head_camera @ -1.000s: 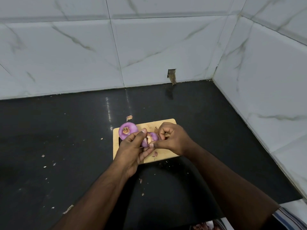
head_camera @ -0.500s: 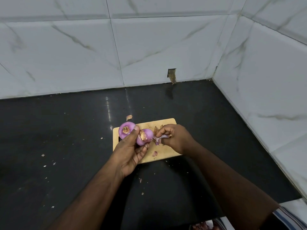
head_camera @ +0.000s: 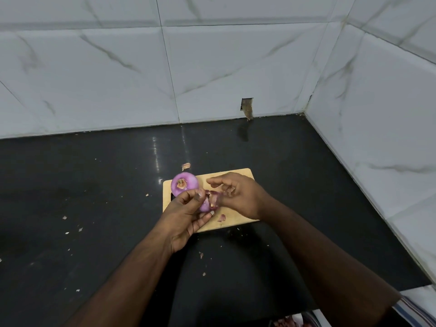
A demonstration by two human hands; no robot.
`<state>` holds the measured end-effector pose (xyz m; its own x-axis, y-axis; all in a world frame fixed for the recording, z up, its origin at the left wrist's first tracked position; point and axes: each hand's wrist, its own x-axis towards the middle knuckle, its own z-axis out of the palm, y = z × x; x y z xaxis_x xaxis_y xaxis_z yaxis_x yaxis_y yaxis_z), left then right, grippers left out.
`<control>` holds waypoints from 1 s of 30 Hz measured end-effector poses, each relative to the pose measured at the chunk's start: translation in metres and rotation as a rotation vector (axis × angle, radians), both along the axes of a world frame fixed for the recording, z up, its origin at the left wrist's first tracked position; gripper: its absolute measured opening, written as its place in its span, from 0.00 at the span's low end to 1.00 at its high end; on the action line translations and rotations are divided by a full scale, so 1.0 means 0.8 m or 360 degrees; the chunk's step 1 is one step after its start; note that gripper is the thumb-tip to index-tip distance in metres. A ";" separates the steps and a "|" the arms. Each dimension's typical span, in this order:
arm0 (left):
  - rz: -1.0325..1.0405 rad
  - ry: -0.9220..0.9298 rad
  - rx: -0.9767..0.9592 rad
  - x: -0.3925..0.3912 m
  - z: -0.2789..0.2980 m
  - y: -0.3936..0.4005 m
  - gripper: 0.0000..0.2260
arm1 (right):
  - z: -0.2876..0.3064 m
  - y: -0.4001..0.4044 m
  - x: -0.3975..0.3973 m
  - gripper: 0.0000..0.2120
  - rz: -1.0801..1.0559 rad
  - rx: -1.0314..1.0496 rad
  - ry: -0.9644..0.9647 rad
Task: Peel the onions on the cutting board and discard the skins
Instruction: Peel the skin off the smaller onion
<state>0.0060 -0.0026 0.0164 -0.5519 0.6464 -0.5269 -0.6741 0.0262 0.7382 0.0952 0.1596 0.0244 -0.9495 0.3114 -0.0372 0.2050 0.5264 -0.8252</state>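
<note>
A small wooden cutting board [head_camera: 238, 177] lies on the black counter. A peeled purple onion [head_camera: 184, 184] sits on the board's far left corner. My left hand [head_camera: 186, 211] grips a second, smaller purple onion [head_camera: 205, 205] just above the board. My right hand [head_camera: 238, 194] meets it from the right, thumb and fingers pinching a reddish piece of skin [head_camera: 215, 195] still attached to that onion; its forefinger points left. A loose skin scrap [head_camera: 221, 217] lies on the board.
Skin flakes are scattered on the black counter [head_camera: 94, 208], one larger piece [head_camera: 186, 165] behind the board. White marble-tiled walls close the back and right. A container with skins [head_camera: 292, 322] shows at the bottom edge.
My right hand moved back in to the held onion and took hold of another piece of skin. My left hand turned the onion and lowered it slightly.
</note>
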 end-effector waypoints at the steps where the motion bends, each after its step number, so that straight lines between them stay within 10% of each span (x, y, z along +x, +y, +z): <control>1: -0.0022 0.0012 0.0006 -0.001 -0.001 -0.001 0.10 | -0.001 -0.002 -0.002 0.24 0.0092 0.0059 -0.0029; 30: 0.0244 -0.0080 0.0300 0.013 -0.003 0.006 0.13 | -0.021 -0.037 0.008 0.07 -0.0554 -0.0166 0.0551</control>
<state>0.0162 0.0026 0.0143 -0.6273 0.6465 -0.4343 -0.6955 -0.2141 0.6859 0.1018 0.1300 0.0074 -0.7522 0.6234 0.2136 0.0587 0.3863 -0.9205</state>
